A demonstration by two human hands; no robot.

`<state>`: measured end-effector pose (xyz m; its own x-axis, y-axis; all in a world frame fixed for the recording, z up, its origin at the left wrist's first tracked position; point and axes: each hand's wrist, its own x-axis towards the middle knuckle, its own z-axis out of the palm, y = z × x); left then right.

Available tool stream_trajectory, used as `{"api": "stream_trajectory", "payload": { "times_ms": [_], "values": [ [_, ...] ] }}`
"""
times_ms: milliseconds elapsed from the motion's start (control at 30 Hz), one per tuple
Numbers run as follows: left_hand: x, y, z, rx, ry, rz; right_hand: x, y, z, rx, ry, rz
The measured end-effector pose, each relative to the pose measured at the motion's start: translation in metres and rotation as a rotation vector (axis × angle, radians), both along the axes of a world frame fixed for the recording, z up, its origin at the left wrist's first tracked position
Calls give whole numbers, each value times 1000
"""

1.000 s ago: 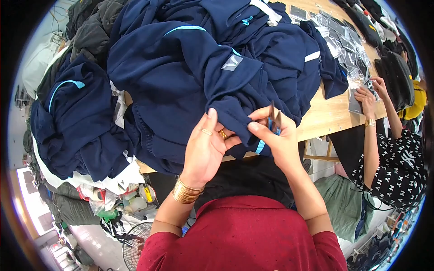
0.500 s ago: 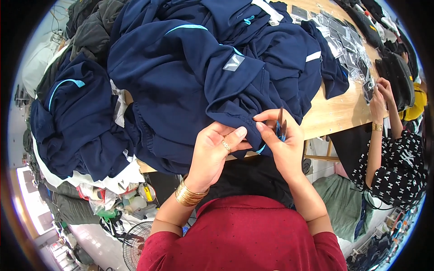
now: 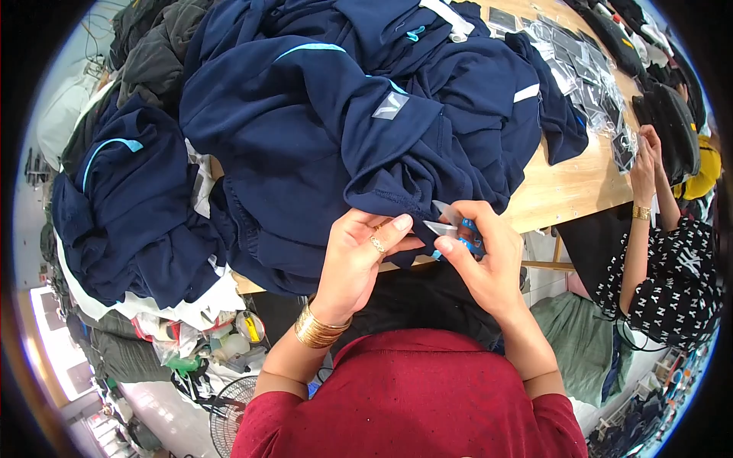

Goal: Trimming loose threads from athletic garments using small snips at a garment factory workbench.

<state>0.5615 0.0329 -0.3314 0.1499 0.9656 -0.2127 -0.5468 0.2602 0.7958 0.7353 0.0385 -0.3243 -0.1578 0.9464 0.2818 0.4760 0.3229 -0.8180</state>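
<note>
A navy blue garment (image 3: 382, 160) with light-blue piping lies bunched in front of me, a small grey patch (image 3: 391, 106) on it. My left hand (image 3: 353, 259) pinches its hemmed edge between thumb and fingers. In my right hand (image 3: 492, 256) is a pair of thread snips (image 3: 469, 238) with blue handles. Their pale, pointed blades are apart and face left, at the garment's edge near my left fingertips. Whether the blades touch a thread is too small to tell.
More navy garments (image 3: 137, 206) are heaped at the left. Small plastic-wrapped packets (image 3: 580, 69) cover the far right of the wooden table (image 3: 561, 191). Beyond the table's right end, another person's hands (image 3: 645, 164) work by black bags (image 3: 672, 130). A fan (image 3: 229, 412) stands below left.
My right hand has let go of the cloth and turned the snips, so their blades now point left at the edge. My left hand keeps its pinch.
</note>
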Motion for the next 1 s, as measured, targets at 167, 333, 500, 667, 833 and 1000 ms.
{"api": "stream_trajectory", "payload": {
  "times_ms": [167,333,500,667,833,1000],
  "values": [
    [2,-1,-3,19,23,9,-3,1,1,63,-127,-40],
    [1,-1,-5,24,12,0,-5,3,0,137,-176,-52],
    [2,0,-2,7,-70,-7,-7,2,2,164,-206,-52],
    [-2,4,-1,14,-101,-48,-4,2,5,138,-218,-17],
    [-1,4,-2,59,1,-27,0,2,1,182,-223,-71],
    [1,4,-6,99,72,-17,1,3,2,234,-270,-66]
  ]
}}
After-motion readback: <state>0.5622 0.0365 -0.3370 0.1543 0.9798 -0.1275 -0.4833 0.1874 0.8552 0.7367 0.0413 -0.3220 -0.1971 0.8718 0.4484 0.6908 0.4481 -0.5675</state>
